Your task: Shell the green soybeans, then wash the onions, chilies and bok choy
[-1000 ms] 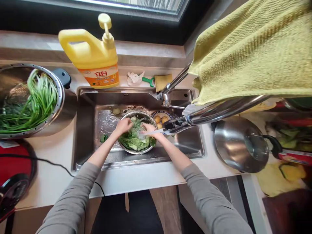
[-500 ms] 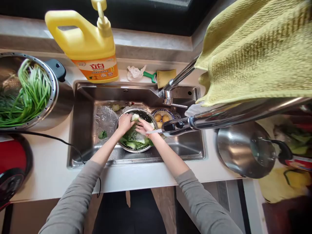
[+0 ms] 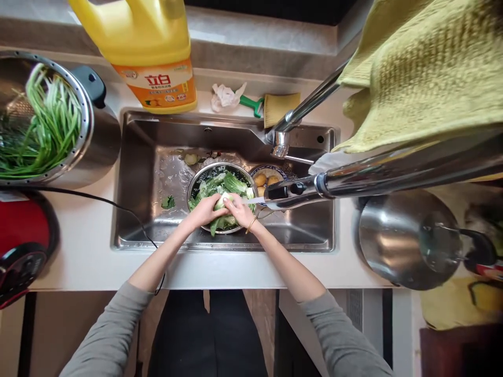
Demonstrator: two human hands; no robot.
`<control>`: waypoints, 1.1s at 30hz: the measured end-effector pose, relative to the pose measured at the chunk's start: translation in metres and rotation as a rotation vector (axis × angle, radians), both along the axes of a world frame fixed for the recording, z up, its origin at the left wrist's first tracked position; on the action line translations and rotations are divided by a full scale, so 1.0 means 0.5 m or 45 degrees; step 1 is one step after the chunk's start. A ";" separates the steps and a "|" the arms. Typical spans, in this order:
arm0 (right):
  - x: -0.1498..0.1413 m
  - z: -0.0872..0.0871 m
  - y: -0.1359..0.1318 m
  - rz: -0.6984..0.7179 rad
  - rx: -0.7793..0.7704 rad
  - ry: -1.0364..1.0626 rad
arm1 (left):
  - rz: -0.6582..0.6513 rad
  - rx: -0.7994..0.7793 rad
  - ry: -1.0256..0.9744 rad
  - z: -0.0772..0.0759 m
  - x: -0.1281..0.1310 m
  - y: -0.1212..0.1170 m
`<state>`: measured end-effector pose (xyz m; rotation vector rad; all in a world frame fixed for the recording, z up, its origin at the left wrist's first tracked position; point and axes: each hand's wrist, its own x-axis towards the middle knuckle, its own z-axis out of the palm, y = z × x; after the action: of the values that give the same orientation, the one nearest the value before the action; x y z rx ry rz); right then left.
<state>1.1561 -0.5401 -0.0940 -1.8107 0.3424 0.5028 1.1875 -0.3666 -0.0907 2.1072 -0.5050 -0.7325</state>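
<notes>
A head of bok choy, its pale stem end (image 3: 225, 199) facing away from me, is held between my two hands over the metal bowl. My left hand (image 3: 207, 210) is closed around its left side, and my right hand (image 3: 241, 211) grips it from the right, thumb on the pale base. Some of its leaves hang down below my fingers. Inside the steel bowl (image 3: 191, 189), more green leaves (image 3: 236, 183) lie in water. A stream of water runs from the faucet spout (image 3: 275, 198) onto my right hand.
The bowl stands in the steel sink (image 3: 135, 173) beside a plate of potatoes (image 3: 260, 179). Low over the right side reach the faucet and a hanging yellow towel (image 3: 428, 89). Around the sink are a detergent jug (image 3: 157, 78), a pot of green stalks (image 3: 104, 152), a steel pot (image 3: 393, 235) and a cable (image 3: 98, 195).
My hands have come closer together and nearer to me, now both closed on the bok choy. More leaves show in the bowl. The view has tilted down slightly.
</notes>
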 end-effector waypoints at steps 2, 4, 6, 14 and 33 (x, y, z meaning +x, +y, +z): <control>0.003 -0.004 -0.003 0.005 0.017 -0.037 | 0.001 -0.125 0.128 0.000 -0.002 0.003; 0.006 -0.007 -0.001 -0.013 0.158 0.019 | 0.036 -0.233 0.215 -0.005 -0.004 0.002; 0.005 -0.006 0.001 -0.019 0.289 0.092 | 0.076 -0.249 0.194 -0.013 -0.004 0.000; -0.001 0.003 -0.001 0.108 0.390 0.126 | -0.057 0.066 0.001 0.000 -0.005 0.008; 0.055 -0.003 0.024 0.495 0.145 0.232 | -0.594 0.296 0.038 0.069 0.042 0.034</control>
<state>1.1838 -0.5279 -0.0956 -1.7284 0.0793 0.9443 1.2083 -0.3494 -0.0560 2.2091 -0.9520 -1.1297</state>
